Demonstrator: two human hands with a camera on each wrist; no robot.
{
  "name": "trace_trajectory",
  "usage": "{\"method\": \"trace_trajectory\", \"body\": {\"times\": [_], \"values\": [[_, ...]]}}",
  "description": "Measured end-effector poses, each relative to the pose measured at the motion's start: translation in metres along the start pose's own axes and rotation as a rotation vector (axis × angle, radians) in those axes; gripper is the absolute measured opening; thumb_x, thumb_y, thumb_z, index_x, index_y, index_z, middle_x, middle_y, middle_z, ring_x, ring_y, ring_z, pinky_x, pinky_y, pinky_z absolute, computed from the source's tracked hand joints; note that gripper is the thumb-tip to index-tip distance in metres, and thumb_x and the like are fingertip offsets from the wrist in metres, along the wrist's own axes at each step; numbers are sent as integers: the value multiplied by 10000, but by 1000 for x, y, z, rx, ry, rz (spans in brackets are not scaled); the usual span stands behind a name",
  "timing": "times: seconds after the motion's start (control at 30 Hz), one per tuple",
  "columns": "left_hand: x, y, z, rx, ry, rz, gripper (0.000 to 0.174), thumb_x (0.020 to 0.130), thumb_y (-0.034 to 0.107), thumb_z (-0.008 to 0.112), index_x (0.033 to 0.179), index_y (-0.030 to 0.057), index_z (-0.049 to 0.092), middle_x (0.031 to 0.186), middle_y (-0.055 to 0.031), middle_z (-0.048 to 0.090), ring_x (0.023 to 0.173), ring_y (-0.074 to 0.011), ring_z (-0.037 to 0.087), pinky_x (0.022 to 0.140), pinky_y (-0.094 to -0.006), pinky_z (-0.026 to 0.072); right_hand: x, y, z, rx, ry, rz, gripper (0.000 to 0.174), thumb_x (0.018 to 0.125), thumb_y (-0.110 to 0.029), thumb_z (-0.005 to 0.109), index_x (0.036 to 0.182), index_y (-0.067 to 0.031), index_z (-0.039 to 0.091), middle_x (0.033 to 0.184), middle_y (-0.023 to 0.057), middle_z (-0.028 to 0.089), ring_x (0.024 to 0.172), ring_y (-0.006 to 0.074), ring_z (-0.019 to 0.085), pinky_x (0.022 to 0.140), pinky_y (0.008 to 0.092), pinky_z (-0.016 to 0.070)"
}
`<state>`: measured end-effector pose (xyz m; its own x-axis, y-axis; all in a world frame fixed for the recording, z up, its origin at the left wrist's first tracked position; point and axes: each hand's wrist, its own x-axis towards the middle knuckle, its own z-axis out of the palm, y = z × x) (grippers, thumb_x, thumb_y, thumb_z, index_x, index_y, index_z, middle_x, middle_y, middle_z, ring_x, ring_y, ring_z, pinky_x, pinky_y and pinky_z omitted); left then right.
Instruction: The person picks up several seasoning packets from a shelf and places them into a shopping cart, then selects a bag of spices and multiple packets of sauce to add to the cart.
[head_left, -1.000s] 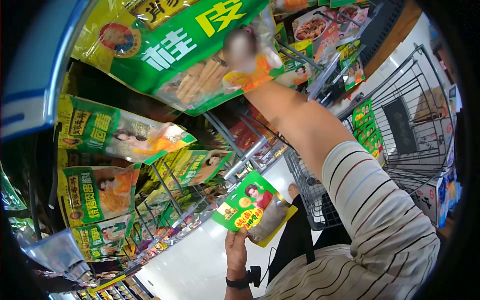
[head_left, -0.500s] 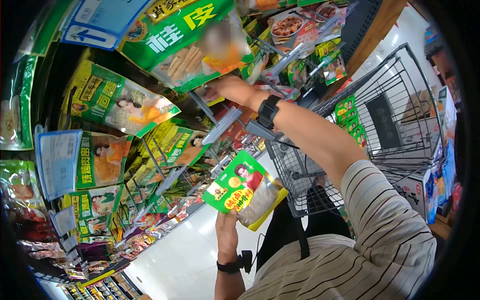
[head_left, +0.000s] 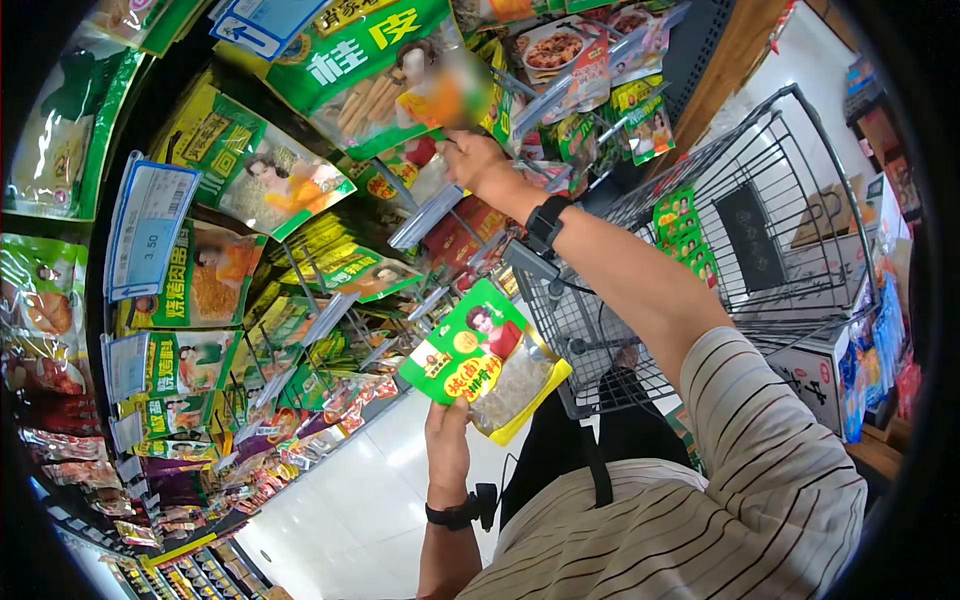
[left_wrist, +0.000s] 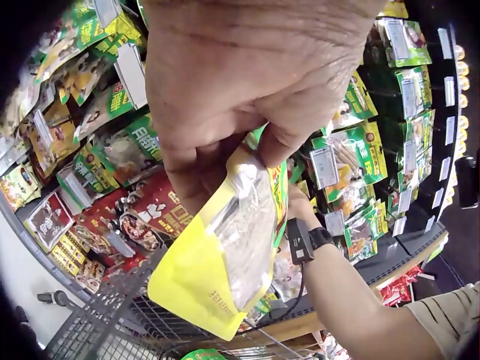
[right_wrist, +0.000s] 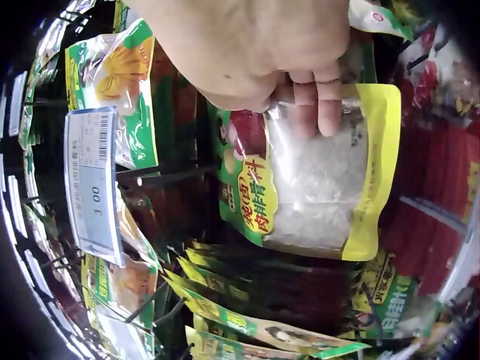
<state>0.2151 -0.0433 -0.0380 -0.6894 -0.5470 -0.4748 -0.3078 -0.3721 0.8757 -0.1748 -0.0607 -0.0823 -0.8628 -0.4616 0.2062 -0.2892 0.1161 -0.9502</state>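
Note:
My left hand (head_left: 447,450) holds up a green and yellow stew spice packet (head_left: 485,362), printed with a person in red. In the left wrist view, thumb and fingers pinch this packet's edge, its yellow bottom hanging down. My right arm reaches into the hanging display, where the right hand (head_left: 478,165) is just below a large cinnamon bag (head_left: 375,85). Seen from the right wrist, the right hand (right_wrist: 259,49) grips the side of a similar spice packet (right_wrist: 315,195), fingertips over its clear window; the thumb is hidden.
Below that packet hang several more spice packets (right_wrist: 262,326) on metal hooks. A price tag (right_wrist: 94,187) stands left of it. The wire shopping cart (head_left: 752,225) is to the right, with green packets (head_left: 685,235) inside. Cartons (head_left: 815,375) stand beyond it.
The right hand, earlier hidden behind the cinnamon bag, has come into view with a spice packet at its fingers. The left hand still holds its packet. The head view has shifted, revealing more shelf.

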Motion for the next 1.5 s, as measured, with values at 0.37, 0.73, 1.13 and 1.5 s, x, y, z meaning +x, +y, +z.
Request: {"method": "trace_trajectory", "body": {"times": [0.37,0.73,1.13,1.5], "values": [[5,-8,-21,-9,-9,-4,347,999,149,535,1329,41,545,1224,-14,627,1008,-102,570,820,-271,437,-40,-32,-18,327,-122,191,221,996,-224,573,1105,-32,577,715,15,562,571,89,543,535,273,459],[13,-14,-18,-85,-27,5,326,993,148,552,1305,54,569,1178,4,632,977,-88,553,809,-258,423,-62,-10,-19,400,-200,279,403,1000,-224,579,1322,9,516,793,33,622,606,93,585,553,266,503],[14,-10,-7,-142,-51,13,333,992,135,549,1313,46,563,1194,-6,636,991,-93,571,822,-261,433,-45,-10,4,344,-105,314,405,1002,-248,569,1325,-8,525,868,57,657,645,114,638,572,295,522],[19,-5,9,-132,-70,40,314,1003,161,551,1297,55,581,1161,10,642,972,-76,556,838,-263,431,-79,7,-32,185,-185,121,514,998,-269,562,1408,7,420,1197,108,604,906,144,642,722,307,544]]}}
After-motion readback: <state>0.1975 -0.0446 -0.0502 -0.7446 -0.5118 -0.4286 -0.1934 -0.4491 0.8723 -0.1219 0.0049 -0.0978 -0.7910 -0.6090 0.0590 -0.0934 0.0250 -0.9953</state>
